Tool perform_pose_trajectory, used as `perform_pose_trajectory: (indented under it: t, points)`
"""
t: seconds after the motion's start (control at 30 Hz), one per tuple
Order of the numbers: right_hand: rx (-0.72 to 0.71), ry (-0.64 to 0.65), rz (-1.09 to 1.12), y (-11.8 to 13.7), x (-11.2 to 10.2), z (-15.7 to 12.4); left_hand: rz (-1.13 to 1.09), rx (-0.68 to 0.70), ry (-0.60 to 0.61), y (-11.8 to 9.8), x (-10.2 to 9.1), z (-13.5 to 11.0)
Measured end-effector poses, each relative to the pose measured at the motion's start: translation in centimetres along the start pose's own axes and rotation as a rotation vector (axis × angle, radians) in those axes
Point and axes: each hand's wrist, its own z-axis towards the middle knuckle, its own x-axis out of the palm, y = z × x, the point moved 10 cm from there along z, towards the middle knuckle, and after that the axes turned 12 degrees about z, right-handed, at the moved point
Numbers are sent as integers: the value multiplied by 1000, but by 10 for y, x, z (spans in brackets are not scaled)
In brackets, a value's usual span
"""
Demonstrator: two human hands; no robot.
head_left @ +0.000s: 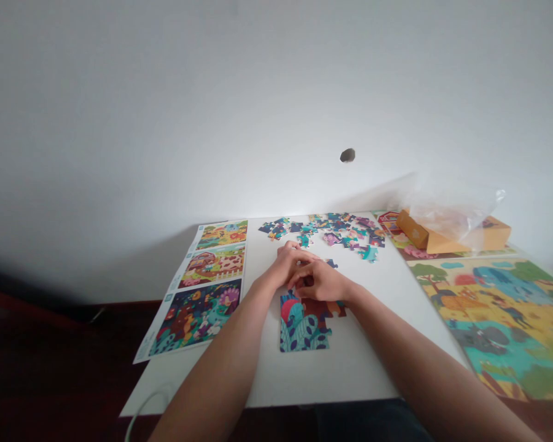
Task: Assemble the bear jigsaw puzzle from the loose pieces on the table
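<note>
A partly joined jigsaw puzzle [303, 334] lies on the white table in front of me, with teal leaves and a red shape on it. My left hand [289, 261] is bent over its far side, fingers closed and pointing right. Close against it, my right hand [323, 281] curls over the upper edge of the joined part, thumb and fingers drawn together. What either hand grips is hidden by the fingers. Just beyond the right hand lies a dark loose puzzle piece [332, 263].
Several loose puzzle pieces [332, 239] spread along the table's back. A sheet with printed pictures [214, 261] lies left. On the right are a finished animal puzzle [498, 325], an orange box [470, 236] and a clear plastic bag [451, 205]. A white wall [258, 123] stands behind.
</note>
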Motion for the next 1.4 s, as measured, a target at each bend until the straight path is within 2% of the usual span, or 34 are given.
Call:
perform_pose_trajectory:
  t: [0.27, 0.43, 0.63, 0.77, 0.97, 1.4]
  points:
    - [-3, 29, -152, 2, 2, -2, 6, 90, 51, -6, 1, 4]
    - [-10, 61, -229, 0, 5, -1, 9, 116, 33, -7, -3, 3]
    - [-47, 75, -321, 8, 8, -3, -13, 191, 54, -10, 2, 6]
    - [-104, 74, -297, 20, 12, -5, 70, 174, 59, -4, 5, 10]
    - [-80, 193, -211, 21, 33, -7, 76, 174, 90, -7, 5, 8]
    - [-81, 227, -196, 27, 38, -10, 62, 188, 107, -10, 5, 8]
